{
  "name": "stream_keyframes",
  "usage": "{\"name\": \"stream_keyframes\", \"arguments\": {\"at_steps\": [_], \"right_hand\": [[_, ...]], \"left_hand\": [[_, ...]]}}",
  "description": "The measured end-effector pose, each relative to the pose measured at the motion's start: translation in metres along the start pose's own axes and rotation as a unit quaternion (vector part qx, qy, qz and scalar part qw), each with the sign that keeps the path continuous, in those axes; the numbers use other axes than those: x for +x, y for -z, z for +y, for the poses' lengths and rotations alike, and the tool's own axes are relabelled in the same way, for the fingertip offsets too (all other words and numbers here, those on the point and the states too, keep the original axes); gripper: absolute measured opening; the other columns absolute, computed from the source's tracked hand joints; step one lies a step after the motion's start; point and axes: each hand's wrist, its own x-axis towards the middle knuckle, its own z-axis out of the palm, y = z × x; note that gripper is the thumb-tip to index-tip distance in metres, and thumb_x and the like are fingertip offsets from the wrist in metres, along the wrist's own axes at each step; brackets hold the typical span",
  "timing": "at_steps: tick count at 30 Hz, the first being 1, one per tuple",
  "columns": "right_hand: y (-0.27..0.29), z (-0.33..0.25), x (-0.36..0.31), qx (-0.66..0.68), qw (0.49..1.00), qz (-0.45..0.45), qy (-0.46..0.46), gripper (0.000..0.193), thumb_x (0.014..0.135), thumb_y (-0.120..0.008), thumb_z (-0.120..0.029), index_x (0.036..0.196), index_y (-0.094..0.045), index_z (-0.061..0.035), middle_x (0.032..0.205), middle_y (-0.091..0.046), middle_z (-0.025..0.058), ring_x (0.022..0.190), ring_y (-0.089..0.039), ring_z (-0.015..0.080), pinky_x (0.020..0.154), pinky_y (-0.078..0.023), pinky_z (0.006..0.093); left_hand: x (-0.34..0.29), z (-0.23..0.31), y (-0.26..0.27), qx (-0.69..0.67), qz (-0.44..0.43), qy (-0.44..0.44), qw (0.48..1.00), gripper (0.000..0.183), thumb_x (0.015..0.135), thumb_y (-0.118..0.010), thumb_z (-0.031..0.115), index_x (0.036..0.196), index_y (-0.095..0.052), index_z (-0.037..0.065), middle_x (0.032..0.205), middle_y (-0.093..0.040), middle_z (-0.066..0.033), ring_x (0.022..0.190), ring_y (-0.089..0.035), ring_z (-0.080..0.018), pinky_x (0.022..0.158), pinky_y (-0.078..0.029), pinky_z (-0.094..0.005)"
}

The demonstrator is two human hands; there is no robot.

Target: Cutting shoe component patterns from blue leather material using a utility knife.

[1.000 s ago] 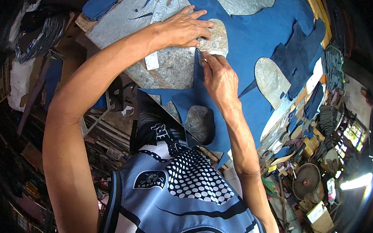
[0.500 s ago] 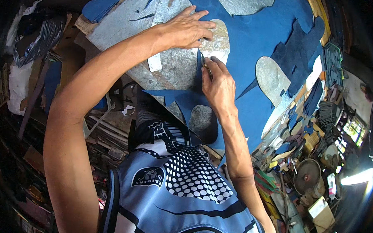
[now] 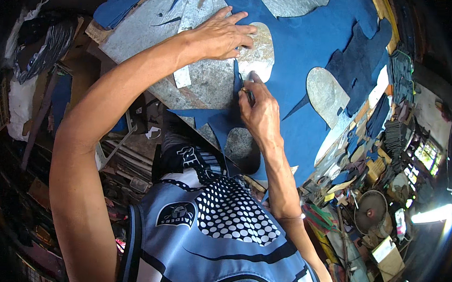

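Observation:
A blue leather-like sheet [image 3: 297,40] is spread over a grey metal-topped table [image 3: 208,89]. On the sheet lies a pale, worn template [image 3: 262,43] with a rounded far end. My left hand [image 3: 224,36] presses on its left side, fingers spread and stretched out. By the template's near left edge, my right hand [image 3: 261,109] grips a small dark-handled knife [image 3: 247,93]. The knife's tip points away from me at the sheet; its exact contact is hard to see. Under my left hand, part of the template is hidden.
Rounded openings in the sheet bare grey metal, one at the right [image 3: 326,94] and one near me [image 3: 242,146]. A darker blue piece [image 3: 353,71] lies folded at the right. Stacked material [image 3: 401,73], scraps and a fan [image 3: 371,212] stand beyond the table's right side.
My right hand and the knife have drawn slightly toward me along the template's left edge. My left hand keeps its place on the template. The whole view has shifted a little.

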Motion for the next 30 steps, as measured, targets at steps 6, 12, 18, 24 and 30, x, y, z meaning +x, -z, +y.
{"name": "stream_keyframes", "arguments": {"at_steps": [6,12,18,24,30], "right_hand": [[0.007,0.003,-0.001,0.009,0.999,-0.038,-0.022,0.025,0.087,-0.066,-0.008,0.109,-0.065,0.0048,0.135,-0.057,0.0248,0.112,-0.064,0.0405,0.087,-0.056,0.0415],[0.013,0.012,-0.001,-0.011,0.999,-0.048,0.024,0.024,0.087,-0.066,-0.007,0.108,-0.065,0.0042,0.136,-0.058,0.0234,0.108,-0.066,0.0387,0.087,-0.056,0.0413],[0.024,0.022,0.005,-0.023,0.995,-0.074,0.065,0.023,0.085,-0.065,-0.011,0.106,-0.067,-0.0007,0.135,-0.061,0.0167,0.103,-0.068,0.0368,0.090,-0.054,0.0427],[0.044,0.031,0.019,-0.050,0.985,-0.135,0.091,0.020,0.085,-0.065,-0.010,0.104,-0.070,-0.0030,0.130,-0.065,0.0106,0.095,-0.068,0.0336,0.087,-0.053,0.0408],[0.059,0.036,0.029,-0.044,0.977,-0.181,0.108,0.022,0.086,-0.068,-0.009,0.108,-0.069,-0.0046,0.128,-0.067,0.0053,0.086,-0.065,0.0323,0.083,-0.052,0.0417]], "left_hand": [[0.000,0.001,-0.001,0.001,-0.002,0.007,1.000,0.037,0.086,-0.073,0.028,0.123,-0.068,0.024,0.153,-0.045,0.0003,0.149,-0.027,-0.0275,0.124,-0.016,-0.0525],[0.000,0.003,0.001,-0.006,-0.009,0.013,1.000,0.037,0.087,-0.072,0.027,0.123,-0.068,0.023,0.153,-0.045,0.0002,0.149,-0.026,-0.0268,0.124,-0.016,-0.0525],[-0.003,0.003,-0.001,-0.013,0.001,0.012,1.000,0.036,0.087,-0.071,0.025,0.123,-0.068,0.022,0.154,-0.044,-0.0001,0.149,-0.026,-0.0274,0.124,-0.017,-0.0527],[-0.003,0.005,-0.001,-0.017,0.013,-0.003,1.000,0.034,0.087,-0.071,0.021,0.121,-0.069,0.023,0.152,-0.046,-0.0020,0.148,-0.028,-0.0310,0.123,-0.019,-0.0537],[0.006,0.019,0.003,0.020,0.000,0.007,1.000,0.033,0.084,-0.074,0.026,0.116,-0.070,0.019,0.151,-0.046,-0.0076,0.146,-0.030,-0.0345,0.122,-0.019,-0.0554]]}}
